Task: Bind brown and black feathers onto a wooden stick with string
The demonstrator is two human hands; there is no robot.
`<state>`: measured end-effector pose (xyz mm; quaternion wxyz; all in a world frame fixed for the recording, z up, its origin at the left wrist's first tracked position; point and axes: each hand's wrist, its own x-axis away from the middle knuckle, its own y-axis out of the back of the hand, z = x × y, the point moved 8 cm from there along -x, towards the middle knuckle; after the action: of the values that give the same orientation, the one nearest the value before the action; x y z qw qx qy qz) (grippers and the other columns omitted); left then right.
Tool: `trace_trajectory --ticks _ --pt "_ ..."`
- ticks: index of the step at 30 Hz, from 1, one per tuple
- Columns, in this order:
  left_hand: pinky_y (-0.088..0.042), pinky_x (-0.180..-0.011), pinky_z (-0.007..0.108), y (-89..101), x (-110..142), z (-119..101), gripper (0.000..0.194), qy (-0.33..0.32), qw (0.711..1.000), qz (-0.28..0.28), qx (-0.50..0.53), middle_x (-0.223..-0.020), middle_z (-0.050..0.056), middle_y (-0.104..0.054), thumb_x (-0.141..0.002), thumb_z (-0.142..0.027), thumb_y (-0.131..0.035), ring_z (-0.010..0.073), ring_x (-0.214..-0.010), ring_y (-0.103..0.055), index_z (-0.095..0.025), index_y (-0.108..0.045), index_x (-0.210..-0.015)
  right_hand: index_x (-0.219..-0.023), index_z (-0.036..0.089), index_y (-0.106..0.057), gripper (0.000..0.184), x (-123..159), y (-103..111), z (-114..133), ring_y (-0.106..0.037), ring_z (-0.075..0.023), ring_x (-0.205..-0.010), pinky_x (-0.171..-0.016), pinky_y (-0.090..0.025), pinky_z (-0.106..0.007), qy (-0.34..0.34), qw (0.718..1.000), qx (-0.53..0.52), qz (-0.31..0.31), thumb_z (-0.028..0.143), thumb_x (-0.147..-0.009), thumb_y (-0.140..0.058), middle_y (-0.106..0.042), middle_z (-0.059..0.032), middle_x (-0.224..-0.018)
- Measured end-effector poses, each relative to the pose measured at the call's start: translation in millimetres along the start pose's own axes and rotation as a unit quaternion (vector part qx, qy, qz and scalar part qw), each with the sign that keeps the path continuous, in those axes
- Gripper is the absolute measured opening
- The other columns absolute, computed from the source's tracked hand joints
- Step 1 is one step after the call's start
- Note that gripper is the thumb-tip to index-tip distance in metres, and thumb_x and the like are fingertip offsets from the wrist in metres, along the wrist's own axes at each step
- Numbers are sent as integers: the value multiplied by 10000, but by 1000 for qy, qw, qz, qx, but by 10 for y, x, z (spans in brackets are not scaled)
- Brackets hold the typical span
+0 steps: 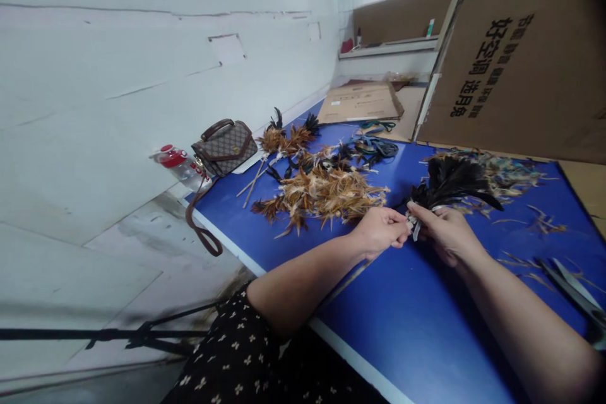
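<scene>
A bunch of black feathers [452, 180] is gripped at its base by my right hand [445, 227], thumb and fingers closed, the plumes fanning up and to the right. At the same base my left hand [383, 230] is closed in a pinch; what lies between its fingertips is too small to make out. A white strip [416, 231] hangs down between the two hands. From under my left hand a thin stick [353, 276] slants toward the table's near edge. Just beyond my left hand lies a pile of golden-brown feathers [326, 196].
On the blue table [402, 322], scissors [572, 290] lie at the right, near loose feather bits [544, 221]. Mixed feathers [502, 173] lie before an upright cardboard sheet [525, 63]. A handbag [227, 146] and a bottle [182, 164] stand at the left edge, by the wall.
</scene>
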<state>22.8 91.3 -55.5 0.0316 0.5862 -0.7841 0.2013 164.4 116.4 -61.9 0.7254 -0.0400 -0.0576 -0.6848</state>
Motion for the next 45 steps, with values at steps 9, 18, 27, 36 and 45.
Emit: trace_trajectory --ticks 9,18,27,36,45 --pt "-284 -513 207 79 -2 -213 194 -58 995 38 72 -669 10 -631 -851 -147 -865 58 -549 -490 -102 -684 -796 -846 229 -750 379 91 -103 215 -427 -122 -546 -517 -502 -328 34 974 -184 126 562 -874 -928 -628 -11 -752" --pt "-279 -525 217 82 4 -225 190 -54 991 78 94 -707 47 -645 -833 -181 -876 61 -572 -501 -66 -728 -800 -826 209 -805 421 65 -57 208 -415 -100 -543 -499 -429 -283 111 982 -117 95 547 -783 -1051 -604 9 -675" --pt "-271 -537 221 75 41 -245 251 -35 993 86 76 -789 87 -695 -838 -220 -924 52 -605 -492 -52 -747 -779 -808 212 -805 441 26 -16 152 -513 -113 -583 -514 -400 -270 113 987 -104 54 527 -702 -1096 -703 -22 -754" --pt "-336 -537 222 85 6 -139 241 -9 996 68 59 -785 52 -678 -915 -182 -863 67 -585 -541 -99 -657 -823 -766 215 -753 435 39 -87 95 -473 -123 -553 -513 -415 -285 73 987 -133 62 518 -734 -1064 -622 -3 -640" --pt "-466 -572 228 30 28 -64 254 3 993 90 -72 -660 8 -646 -1096 -154 -596 86 -531 -577 -146 -599 -843 -651 239 -580 594 80 -144 126 -412 -125 -519 -457 -390 -294 34 983 -159 90 622 -785 -1014 -499 17 -590"
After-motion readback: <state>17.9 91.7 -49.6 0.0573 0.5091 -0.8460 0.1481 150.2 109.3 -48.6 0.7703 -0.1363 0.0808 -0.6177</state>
